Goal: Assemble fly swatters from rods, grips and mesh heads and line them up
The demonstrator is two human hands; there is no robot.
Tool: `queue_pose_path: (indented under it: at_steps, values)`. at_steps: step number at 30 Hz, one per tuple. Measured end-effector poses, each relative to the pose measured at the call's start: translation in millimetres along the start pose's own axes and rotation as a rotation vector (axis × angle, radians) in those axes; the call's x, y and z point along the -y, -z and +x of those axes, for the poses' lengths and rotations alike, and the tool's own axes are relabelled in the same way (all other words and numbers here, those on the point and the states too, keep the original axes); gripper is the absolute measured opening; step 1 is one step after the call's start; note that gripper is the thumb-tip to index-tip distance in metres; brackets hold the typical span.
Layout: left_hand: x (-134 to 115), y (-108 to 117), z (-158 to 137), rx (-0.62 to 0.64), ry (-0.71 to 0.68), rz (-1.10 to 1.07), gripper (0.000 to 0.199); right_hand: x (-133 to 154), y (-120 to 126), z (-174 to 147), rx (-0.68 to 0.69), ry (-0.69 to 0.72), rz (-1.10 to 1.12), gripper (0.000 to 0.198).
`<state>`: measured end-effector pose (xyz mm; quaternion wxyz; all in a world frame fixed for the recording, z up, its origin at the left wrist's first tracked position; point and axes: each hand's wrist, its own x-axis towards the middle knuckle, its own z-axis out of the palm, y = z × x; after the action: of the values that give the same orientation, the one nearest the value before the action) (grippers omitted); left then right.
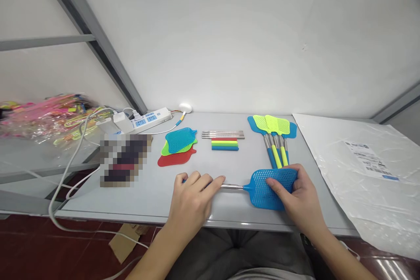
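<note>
A blue fly swatter (257, 188) lies crosswise between my hands, just above the table's front. My left hand (195, 199) is closed around its handle end, which it mostly hides; a bit of metal rod shows beyond the fingers. My right hand (300, 197) pinches the perforated blue head, thumb on top. Behind, several assembled swatters (277, 138) in blue and yellow-green lie fanned in a pile. Loose swatter heads in blue (181, 140), green and red (177, 157) overlap on the left. Metal rods (223, 134) lie above coloured handle grips (225, 144) in the middle.
A white power strip (152, 118) with plugs and cables sits at the back left, near a white round device (185, 107). Plastic-wrapped colourful items (55, 118) lie at far left. A white padded mailer (367, 170) covers the right side. Cardboard (123, 243) lies on the floor.
</note>
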<state>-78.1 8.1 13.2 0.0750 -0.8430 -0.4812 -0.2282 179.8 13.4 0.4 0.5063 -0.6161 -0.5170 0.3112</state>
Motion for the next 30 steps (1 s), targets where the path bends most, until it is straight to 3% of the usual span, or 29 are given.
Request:
queue_pose_path:
  at_steps: [16, 18, 22, 24, 27, 30]
  values:
    - [-4, 4, -1, -0.021, -0.001, 0.098, 0.044, -3, -1, -2, 0.045, 0.022, 0.053, 0.04]
    - [-6, 8, -3, -0.034, -0.005, 0.127, 0.047, -4, 0, -4, 0.007, 0.141, -0.007, 0.042]
    - [-12, 20, -6, -0.026, -0.02, 0.147, 0.046, 8, 6, -12, -0.169, 0.682, -0.324, 0.055]
    - [-16, 26, -7, -0.026, -0.027, 0.156, 0.04, 21, 10, -19, -0.169, 0.869, -0.567, 0.046]
    - [-25, 33, -9, -0.003, -0.042, 0.186, 0.034, 43, 15, -29, -0.033, 0.965, -0.809, 0.023]
    - [-40, 37, -13, 0.044, -0.072, 0.206, 0.03, 56, 19, -37, 0.131, 0.986, -0.865, 0.019]
